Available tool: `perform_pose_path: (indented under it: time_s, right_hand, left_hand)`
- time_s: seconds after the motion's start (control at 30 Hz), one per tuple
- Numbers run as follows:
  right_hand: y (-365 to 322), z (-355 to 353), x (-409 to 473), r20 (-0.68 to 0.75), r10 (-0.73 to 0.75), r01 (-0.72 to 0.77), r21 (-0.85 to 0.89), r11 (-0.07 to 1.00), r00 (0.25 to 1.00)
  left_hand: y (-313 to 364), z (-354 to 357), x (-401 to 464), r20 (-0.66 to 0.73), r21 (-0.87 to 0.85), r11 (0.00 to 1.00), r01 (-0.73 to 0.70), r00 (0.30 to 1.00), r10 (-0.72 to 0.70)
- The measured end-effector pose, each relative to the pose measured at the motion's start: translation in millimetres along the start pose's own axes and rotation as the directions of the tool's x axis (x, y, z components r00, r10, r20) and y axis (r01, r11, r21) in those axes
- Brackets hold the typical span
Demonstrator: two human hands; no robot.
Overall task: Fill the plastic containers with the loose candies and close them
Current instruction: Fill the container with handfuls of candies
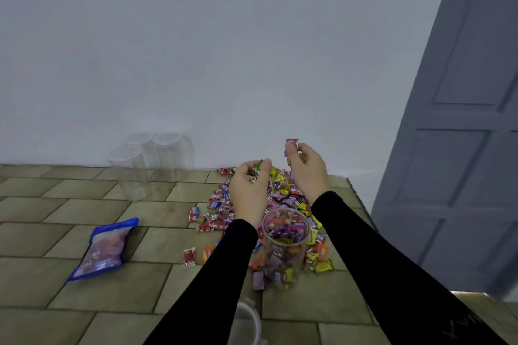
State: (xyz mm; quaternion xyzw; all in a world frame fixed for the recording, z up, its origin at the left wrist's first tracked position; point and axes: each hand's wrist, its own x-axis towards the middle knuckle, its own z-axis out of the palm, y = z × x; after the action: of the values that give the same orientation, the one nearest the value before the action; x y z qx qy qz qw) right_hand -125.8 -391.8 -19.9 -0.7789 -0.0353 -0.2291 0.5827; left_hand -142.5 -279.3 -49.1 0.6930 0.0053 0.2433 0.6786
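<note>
1. A flat, glossy blue candy bag (105,249) lies on the tiled surface (42,238) toward its left side.
2. Three clear, empty plastic containers (131,171) stand clustered at the far edge against the white wall (224,50).
3. The left hand (249,190), in a black sleeve (213,283), is curled shut on a few crinkly wrapped candies.
4. A heap of loose candies (221,210) in shiny foil wrappers spreads under both hands.
5. An open cylindrical jar (284,244), partly filled with candies, stands between the forearms.
6. A white round lid (246,322) lies at the near edge.
7. The right hand (307,173) pinches a red wrapped candy (291,143), raised above the heap.
8. A grey panelled door (462,148) stands at right.
</note>
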Motion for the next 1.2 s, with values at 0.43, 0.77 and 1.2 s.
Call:
perform_pose_path:
  time_s: [0.43, 0.77, 1.2]
  right_hand:
    - [30, -7, -59, -0.132, 0.151, -0.101, 0.325, 0.94, 0.98]
    - [39, 1, -59, -0.126, 0.233, -0.18, 0.332, 0.926, 0.964]
    - [43, 5, -51, -0.121, 0.221, -0.182, 0.274, 0.944, 0.968]
  left_hand:
    - [-3, 6, -61, 0.037, 0.024, 0.987, -0.158, 0.987, 0.157]
    - [-8, 10, -61, 0.045, -0.026, 0.996, -0.088, 0.995, 0.089]
    - [-20, 11, -60, 0.051, -0.063, 0.981, -0.186, 0.981, 0.189]
